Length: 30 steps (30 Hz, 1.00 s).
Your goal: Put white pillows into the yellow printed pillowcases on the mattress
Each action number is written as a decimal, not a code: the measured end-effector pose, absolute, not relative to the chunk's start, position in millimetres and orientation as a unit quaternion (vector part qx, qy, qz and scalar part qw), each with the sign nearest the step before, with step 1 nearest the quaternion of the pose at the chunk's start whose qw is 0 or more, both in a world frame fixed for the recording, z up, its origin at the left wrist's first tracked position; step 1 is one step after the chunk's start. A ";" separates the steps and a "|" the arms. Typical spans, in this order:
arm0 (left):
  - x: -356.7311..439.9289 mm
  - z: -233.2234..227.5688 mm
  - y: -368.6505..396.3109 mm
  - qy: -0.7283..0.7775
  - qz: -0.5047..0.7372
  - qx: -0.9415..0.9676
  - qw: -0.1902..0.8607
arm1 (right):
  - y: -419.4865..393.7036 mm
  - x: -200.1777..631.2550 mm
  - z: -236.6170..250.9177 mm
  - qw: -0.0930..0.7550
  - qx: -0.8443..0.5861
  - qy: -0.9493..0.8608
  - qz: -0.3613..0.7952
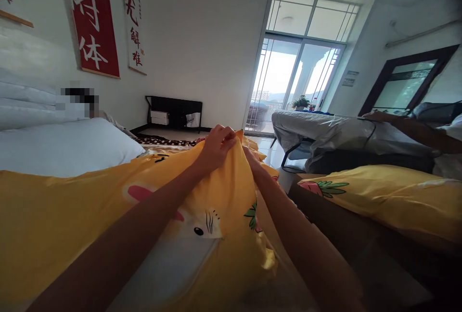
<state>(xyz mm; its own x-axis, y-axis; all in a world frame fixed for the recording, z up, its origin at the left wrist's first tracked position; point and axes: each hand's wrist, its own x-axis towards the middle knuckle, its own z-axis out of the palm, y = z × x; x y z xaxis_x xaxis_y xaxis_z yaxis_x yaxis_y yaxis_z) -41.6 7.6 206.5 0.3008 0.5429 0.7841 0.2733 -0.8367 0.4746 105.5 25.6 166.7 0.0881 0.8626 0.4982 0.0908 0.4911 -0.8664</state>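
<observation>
A yellow pillowcase (65,215) printed with a cartoon rabbit and carrots lies across the bed in front of me, with white filling (169,264) showing at its open side. My left hand (216,147) grips the raised far corner of the yellow fabric. My right hand (252,160) reaches to the same corner and is mostly hidden inside or behind the fabric, so its fingers cannot be seen.
A white pillow (68,143) lies at the left. A second yellow pillow (390,196) lies at the right. Beyond it, another person's arm (415,131) rests on a grey-covered frame (325,131). Red wall banners (93,18), a black low shelf (175,112) and glass balcony doors (288,81) stand further back.
</observation>
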 end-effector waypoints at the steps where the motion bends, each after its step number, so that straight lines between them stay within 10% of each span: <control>1: -41.7 205.8 8.6 0.269 0.534 0.793 0.117 | 25.7 106.6 167.1 0.619 -0.401 -0.602 0.306; 14: -47.7 196.0 18.2 0.294 0.521 0.787 0.149 | -51.9 113.9 175.8 0.725 -0.431 -0.535 -0.048; 30: -52.3 198.7 15.6 0.282 0.512 0.805 0.100 | -5.4 105.7 194.8 0.603 -0.396 -0.681 0.123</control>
